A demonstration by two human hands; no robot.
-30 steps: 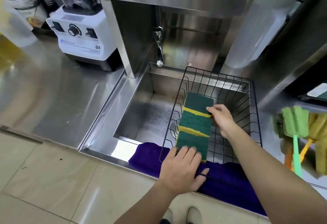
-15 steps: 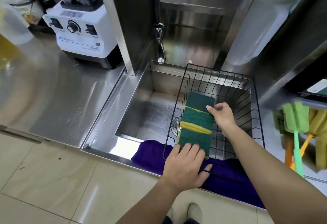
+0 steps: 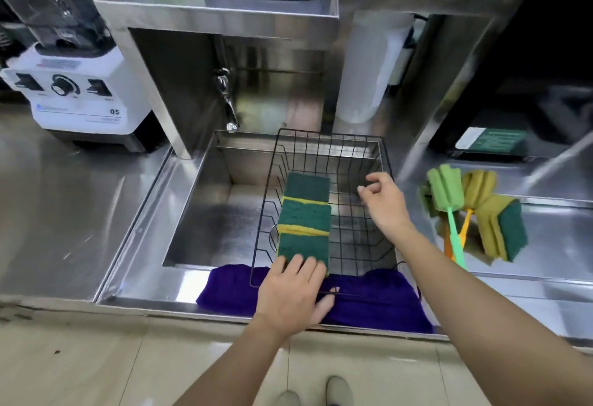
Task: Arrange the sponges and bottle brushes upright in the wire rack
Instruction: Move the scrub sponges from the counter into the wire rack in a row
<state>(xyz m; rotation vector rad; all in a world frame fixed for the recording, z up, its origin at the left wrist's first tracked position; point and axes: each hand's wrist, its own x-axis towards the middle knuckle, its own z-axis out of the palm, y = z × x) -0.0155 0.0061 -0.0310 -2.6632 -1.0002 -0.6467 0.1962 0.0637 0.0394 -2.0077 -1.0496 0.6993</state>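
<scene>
A left hand [image 3: 293, 293] lies flat, fingers extended, against the nearest of three sponges [image 3: 305, 224] standing in a wire rack [image 3: 359, 246]. The right hand [image 3: 383, 201] hovers beside them, loosely curled, holding nothing.

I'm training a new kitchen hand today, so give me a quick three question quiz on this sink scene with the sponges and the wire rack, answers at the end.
1. True or false: the right hand is gripping the row of green sponges.
2. Which hand rests on the near end of the sponges in the wire rack? A) left hand B) right hand C) neither
3. Where do the bottle brushes lie?

Key
1. False: it hovers open over the rack, touching no sponge.
2. A.
3. On the steel counter right of the sink, outside the rack.
</scene>
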